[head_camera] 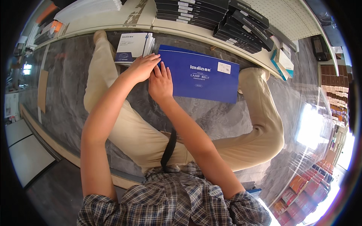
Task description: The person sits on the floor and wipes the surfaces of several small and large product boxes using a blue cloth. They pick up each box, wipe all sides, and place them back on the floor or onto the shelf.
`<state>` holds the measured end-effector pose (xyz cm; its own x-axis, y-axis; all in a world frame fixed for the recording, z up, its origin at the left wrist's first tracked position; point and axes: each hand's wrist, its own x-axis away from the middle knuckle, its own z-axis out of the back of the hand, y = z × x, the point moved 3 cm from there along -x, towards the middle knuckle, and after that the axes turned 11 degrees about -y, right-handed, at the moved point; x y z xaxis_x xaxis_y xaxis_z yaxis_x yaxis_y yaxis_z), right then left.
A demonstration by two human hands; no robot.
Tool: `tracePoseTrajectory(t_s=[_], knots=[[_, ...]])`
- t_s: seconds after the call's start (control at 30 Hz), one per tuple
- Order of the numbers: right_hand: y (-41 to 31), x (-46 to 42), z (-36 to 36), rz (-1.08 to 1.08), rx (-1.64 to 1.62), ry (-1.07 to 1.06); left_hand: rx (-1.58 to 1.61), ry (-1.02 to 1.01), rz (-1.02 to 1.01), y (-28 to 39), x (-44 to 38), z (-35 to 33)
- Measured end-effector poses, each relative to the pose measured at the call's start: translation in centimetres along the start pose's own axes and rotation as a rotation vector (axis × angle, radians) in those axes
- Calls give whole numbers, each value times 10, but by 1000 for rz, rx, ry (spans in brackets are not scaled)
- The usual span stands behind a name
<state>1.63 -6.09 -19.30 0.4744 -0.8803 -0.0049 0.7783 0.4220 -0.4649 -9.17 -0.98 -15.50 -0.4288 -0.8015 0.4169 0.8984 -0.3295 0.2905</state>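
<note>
A flat blue lamp belt box (198,76) lies on the floor between my knees, with printed writing and a small white sticker on its top. My left hand (144,66) reaches with extended fingers to the box's left edge, beside a stack of white lamp belt boxes (131,45). Just right of it and partly touching it, my right hand (161,84) lays slightly spread fingers on the blue box's left end. Under the blue box's far edge, another blue surface shows a little. My left wrist and hand hide part of the white stack's near right corner.
Stacked black boxes (192,12) stand on a low white shelf (181,29) ahead, more leaning at its right (240,31). Small white-and-teal boxes (282,63) sit at the shelf's end. A cardboard strip (42,91) lies left; red packages (299,195) are at lower right.
</note>
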Motion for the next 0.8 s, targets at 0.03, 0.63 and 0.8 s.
tracePoseTrajectory(t_s=[0.03,0.63,0.8], knots=[[3,1,0,9,-7,-18,5,-5,-5,1,1,1],[128,90,52,-359,155,235,-74,-53,-174,17,-2,-20],[3,40,-2,-100,41,47,-48,12,-125,15,-1,-8]])
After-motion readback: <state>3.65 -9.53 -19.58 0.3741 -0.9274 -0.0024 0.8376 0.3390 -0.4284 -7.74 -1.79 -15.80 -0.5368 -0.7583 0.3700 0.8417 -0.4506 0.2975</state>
